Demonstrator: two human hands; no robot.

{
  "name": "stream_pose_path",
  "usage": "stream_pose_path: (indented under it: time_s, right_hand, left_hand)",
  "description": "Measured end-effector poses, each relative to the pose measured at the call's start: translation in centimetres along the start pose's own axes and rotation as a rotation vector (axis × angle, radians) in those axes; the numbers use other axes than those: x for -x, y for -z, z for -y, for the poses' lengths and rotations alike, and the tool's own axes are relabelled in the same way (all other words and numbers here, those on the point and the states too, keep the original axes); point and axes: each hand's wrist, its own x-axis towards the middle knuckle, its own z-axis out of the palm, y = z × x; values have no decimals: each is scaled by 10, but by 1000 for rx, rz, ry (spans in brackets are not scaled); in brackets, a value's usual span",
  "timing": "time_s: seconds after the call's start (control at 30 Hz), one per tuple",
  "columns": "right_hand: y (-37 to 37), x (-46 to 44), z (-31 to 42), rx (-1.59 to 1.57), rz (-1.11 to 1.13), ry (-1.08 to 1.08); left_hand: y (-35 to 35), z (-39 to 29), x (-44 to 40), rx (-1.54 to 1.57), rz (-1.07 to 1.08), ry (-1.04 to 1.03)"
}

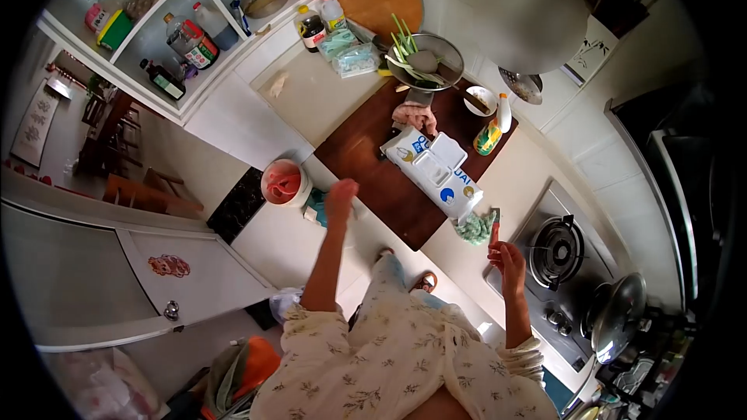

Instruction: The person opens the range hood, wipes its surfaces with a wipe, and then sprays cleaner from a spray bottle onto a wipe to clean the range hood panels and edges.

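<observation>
My right hand (pixel 508 264) is closed round a slim, red-handled tool (pixel 495 232) pointing away from me; its exact kind is too small to make out. Just left of the tool lies a green-and-white bundle (pixel 473 229) on the counter. My left hand (pixel 340 198) is raised in front of the counter edge, smeared by motion, so its fingers do not show clearly. A white pack of wet wipes (pixel 403 148) with its lid up lies between the hands on the dark brown board (pixel 354 140). Left of my left hand stands a bin (pixel 299 196) with a red lining or contents.
A gas stove (pixel 556 253) is at right, with a lidded pan (pixel 618 319). Behind the wipes are a pink cloth (pixel 416 117), a metal basin (pixel 450 54) of green vegetables, a white bowl (pixel 481 99) and a spray bottle (pixel 489 138). Shelves with bottles (pixel 163 79) stand at left.
</observation>
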Motion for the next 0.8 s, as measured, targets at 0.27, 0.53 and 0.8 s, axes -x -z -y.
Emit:
stream_pose_path:
  time_s: [0.27, 0.53, 0.8]
  right_hand:
    - [-64, -27, 19, 106, -90, 69]
    - [-226, -73, 9, 213, -114, -109]
    - [-338, -102, 9, 383, -69, -194]
  left_hand:
    - [100, -24, -190, -207, -158, -24]
    - [137, 50, -437, -783, -107, -117]
    - [148, 142, -521, -929, 152, -182]
